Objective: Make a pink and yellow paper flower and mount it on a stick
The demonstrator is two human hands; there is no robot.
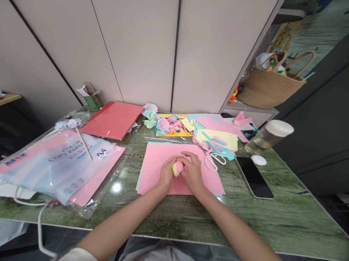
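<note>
Both my hands meet over a pink paper sheet that lies on the green table. Between them is a small crumpled paper piece, pink and yellow. My left hand curls round its left side. My right hand wraps over its right side and top. Both hands rest low, close to the pink sheet. Most of the paper piece is hidden by my fingers.
White scissors lie just right of my hands. A black phone and a glass jar stand further right. A copy paper pack with a wooden stick is left. Paper flowers, scraps and a red folder lie behind.
</note>
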